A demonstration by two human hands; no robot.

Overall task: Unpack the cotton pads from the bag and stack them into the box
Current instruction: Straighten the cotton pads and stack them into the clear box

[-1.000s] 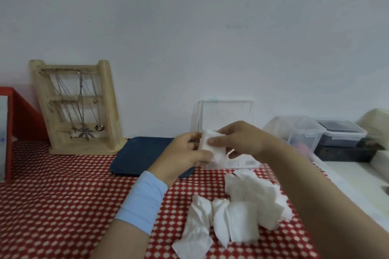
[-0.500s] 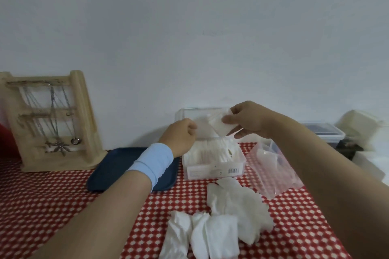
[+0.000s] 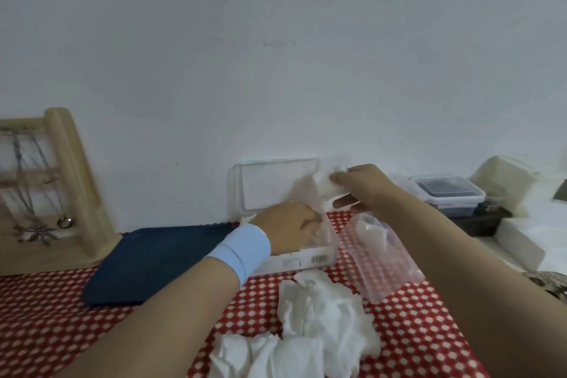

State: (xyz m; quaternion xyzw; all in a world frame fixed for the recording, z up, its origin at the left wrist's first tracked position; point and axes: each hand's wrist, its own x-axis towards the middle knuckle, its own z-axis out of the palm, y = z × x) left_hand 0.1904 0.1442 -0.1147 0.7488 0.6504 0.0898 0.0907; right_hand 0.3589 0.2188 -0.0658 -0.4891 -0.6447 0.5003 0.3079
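Since half a sec ago my left hand (image 3: 288, 225) has gone lower and is now reaching down into the box (image 3: 306, 259). I cannot tell if it holds sth, bc the fingers are hidden behind the back of the hand. Right hand (image 3: 365, 190) pinches one cotton pad (image 3: 329, 189) betw. thumb and fingers, up in the air over the right rear corner of the box, beside the open lid (image 3: 273, 184), which stands upright near the wall. Clear bag (image 3: 383, 261) lies just right of the box, below the right wrist, w/ sth white inside. Loose pads (image 3: 322, 316) are in a heap on the tabletop (image 3: 46, 316), on the near side of the box. Blue tray (image 3: 153, 258) is left of the box, and the wooden necklace stand (image 3: 70, 187) is further left.
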